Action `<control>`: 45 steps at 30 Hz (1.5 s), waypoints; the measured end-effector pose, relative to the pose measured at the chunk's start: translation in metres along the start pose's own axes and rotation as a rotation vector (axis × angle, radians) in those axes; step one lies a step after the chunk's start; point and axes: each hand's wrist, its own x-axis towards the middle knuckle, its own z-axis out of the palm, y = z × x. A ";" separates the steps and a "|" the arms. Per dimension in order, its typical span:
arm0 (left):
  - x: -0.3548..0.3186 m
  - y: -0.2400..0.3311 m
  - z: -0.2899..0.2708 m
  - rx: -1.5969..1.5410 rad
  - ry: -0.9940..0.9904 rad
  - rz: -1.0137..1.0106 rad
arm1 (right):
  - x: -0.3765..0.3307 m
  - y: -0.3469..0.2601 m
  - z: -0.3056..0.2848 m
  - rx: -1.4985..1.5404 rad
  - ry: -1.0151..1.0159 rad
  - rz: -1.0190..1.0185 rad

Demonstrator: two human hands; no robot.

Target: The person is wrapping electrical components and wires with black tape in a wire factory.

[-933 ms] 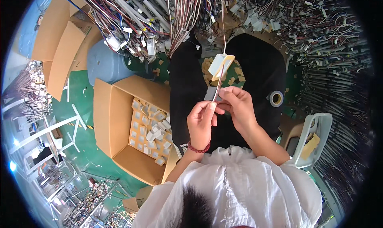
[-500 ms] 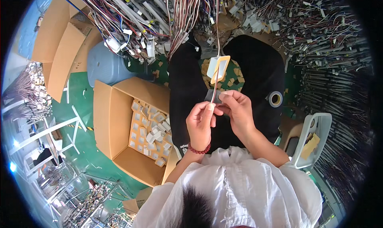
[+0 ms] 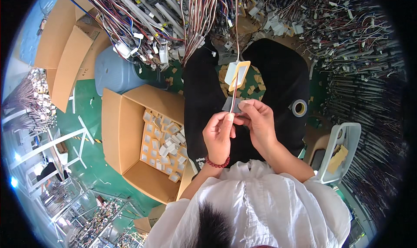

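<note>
My left hand (image 3: 218, 133) pinches thin brown-and-white wires (image 3: 234, 97) between thumb and fingertips, above my lap. Close beside it, my right hand (image 3: 261, 121) grips a small grey piece of tape (image 3: 227, 103), which lies behind the wires. The fingertips of both hands nearly meet. Farther up the same wires sits a small white box-shaped part (image 3: 231, 73) with a tan rim, and the wires run through it toward the hanging bundle. The fingers curled under the tape are partly hidden.
An open cardboard box (image 3: 114, 133) on my left holds several white, tan-rimmed parts. A roll of tape (image 3: 299, 108) rests on my right thigh. At the right stands a clear plastic bin (image 3: 350, 139). Bundled cables (image 3: 152, 7) fill the far side, next to a blue stool (image 3: 117, 70).
The grey tape now shows more to the left of and behind the wires. Both hands have barely moved and keep their hold.
</note>
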 end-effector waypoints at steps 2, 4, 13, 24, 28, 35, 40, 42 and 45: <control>0.000 0.000 0.001 0.001 0.001 0.002 | -0.002 -0.002 0.000 0.001 -0.022 -0.004; 0.002 0.002 0.004 -0.019 0.029 -0.030 | -0.002 -0.003 -0.002 0.001 -0.044 -0.009; 0.002 0.006 -0.007 -0.141 -0.027 -0.067 | 0.015 -0.022 -0.035 0.132 -0.656 0.040; -0.007 0.006 0.005 -0.065 -0.153 -0.105 | 0.019 -0.006 -0.030 0.165 -0.592 0.135; -0.009 -0.004 0.010 0.069 -0.072 -0.004 | 0.016 -0.001 -0.031 -0.017 -0.469 0.037; 0.018 0.029 -0.024 0.830 -0.447 0.115 | 0.010 0.000 -0.027 0.006 -0.383 -0.029; 0.109 0.034 -0.044 0.368 -0.350 0.304 | -0.008 -0.005 -0.030 0.061 -0.469 0.212; 0.132 0.008 -0.032 -0.257 -0.662 -0.159 | -0.011 -0.007 -0.030 0.125 -0.486 0.295; 0.127 -0.011 -0.009 -0.430 -0.856 -0.266 | -0.012 -0.015 -0.023 0.084 -0.295 0.180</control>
